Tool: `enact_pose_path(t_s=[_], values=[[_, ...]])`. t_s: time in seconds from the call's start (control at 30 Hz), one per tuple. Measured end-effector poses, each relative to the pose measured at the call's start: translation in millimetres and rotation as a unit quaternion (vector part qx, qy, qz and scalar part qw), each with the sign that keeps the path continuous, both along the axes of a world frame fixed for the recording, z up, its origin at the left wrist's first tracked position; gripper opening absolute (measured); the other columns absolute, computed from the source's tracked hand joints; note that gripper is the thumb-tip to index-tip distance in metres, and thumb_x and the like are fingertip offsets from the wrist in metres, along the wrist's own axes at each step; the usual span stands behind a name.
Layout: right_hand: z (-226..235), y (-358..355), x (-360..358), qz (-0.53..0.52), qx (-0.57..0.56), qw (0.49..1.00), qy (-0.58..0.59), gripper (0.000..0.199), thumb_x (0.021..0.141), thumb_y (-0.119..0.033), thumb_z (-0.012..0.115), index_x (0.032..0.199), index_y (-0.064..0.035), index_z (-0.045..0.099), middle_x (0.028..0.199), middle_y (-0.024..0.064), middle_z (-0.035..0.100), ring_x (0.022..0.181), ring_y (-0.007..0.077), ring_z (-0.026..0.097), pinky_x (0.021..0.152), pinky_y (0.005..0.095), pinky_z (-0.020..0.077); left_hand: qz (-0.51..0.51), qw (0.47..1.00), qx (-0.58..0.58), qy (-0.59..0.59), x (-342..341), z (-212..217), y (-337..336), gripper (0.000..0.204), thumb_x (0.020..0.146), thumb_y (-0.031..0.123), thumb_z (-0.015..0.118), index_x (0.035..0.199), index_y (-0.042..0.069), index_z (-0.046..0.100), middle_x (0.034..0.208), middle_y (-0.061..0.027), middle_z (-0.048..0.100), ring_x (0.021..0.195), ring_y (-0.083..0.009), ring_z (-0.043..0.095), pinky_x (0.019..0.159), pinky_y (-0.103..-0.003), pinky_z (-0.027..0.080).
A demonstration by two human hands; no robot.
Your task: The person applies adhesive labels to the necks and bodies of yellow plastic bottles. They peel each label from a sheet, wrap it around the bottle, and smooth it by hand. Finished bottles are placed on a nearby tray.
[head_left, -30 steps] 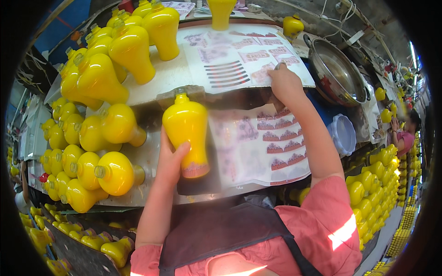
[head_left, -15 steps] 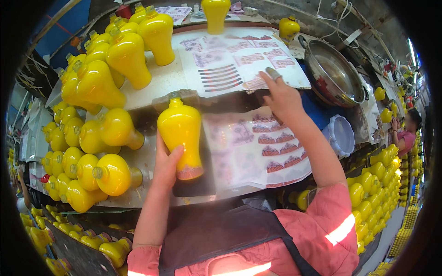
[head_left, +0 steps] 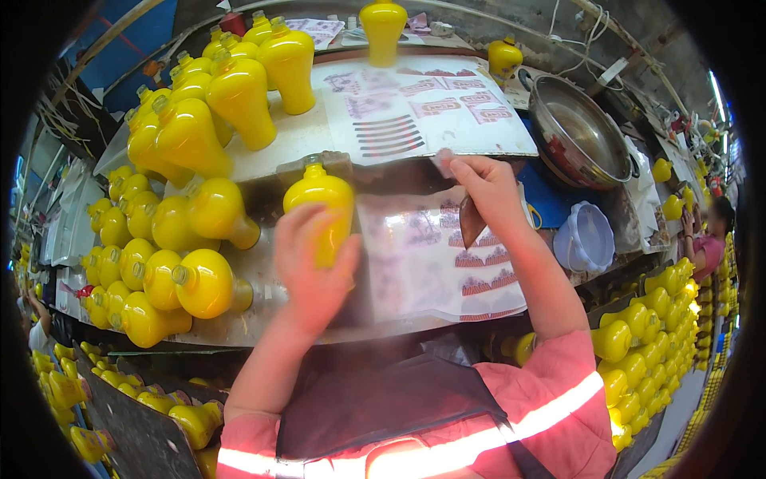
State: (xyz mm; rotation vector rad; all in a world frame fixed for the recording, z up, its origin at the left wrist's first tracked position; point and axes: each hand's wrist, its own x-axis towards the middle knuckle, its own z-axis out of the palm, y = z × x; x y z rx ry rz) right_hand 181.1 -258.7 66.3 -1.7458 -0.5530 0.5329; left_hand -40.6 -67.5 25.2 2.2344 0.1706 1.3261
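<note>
A yellow bottle (head_left: 318, 192) with a clear glass neck stands before me at the front of the bench. My left hand (head_left: 307, 271), smeared by motion, wraps around its front and sides, fingers on the left and thumb on the right. The hand hides the bottle's lower part. My right hand (head_left: 491, 191) pinches a small printed decal (head_left: 441, 162) between thumb and fingertips, above the near edge of the white board. A brown, pointed flat blade (head_left: 471, 222) hangs below that palm, apparently held by the other fingers. Printed decal sheets (head_left: 407, 263) lie below the right hand.
Several yellow bottles (head_left: 239, 100) stand at the far left, others (head_left: 209, 283) lie nearer. A white board (head_left: 443, 137) bears more decals. A metal pan (head_left: 578, 128) and a pale bucket (head_left: 586, 235) stand right. Racked bottles (head_left: 638, 319) flank me; another person (head_left: 706, 239) works far right.
My right hand has lifted a small decal off the white board and drawn it nearer. My left hand has shifted from the bottle's left side across its front.
</note>
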Motion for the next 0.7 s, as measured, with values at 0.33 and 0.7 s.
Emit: enact_pose_path(t_s=[0.33,0.7], values=[[39.0,-1.5,-107.3,0.123,0.091,0.985,0.083,0.055,0.107,-0.032,0.045,0.148,0.0027,0.053,0.069,0.0097,0.064,0.053,0.0092,0.055,0.044,0.019,0.0386,0.014,0.989,0.144,-0.037,37.2,37.5,-32.5,0.04,0.07,0.006,0.081,0.107,0.008,0.065,0.104,-0.0124,0.062,0.094,-0.0353,0.061,0.081,-0.043,0.052],[43.2,32.2,-147.5,0.114,0.071,0.986,-0.094,0.053,0.094,-0.008,0.064,0.145,-0.0012,0.052,0.073,0.005,0.065,0.048,0.01,0.057,0.043,0.0223,0.0446,-0.1,0.984,-0.147,0.007,-42.4,36.4,-8.6,0.01,0.089,-0.004,0.071,0.098,0.0,0.069,0.096,-0.0064,0.067,0.086,-0.0121,0.063,0.077,-0.026,0.051]])
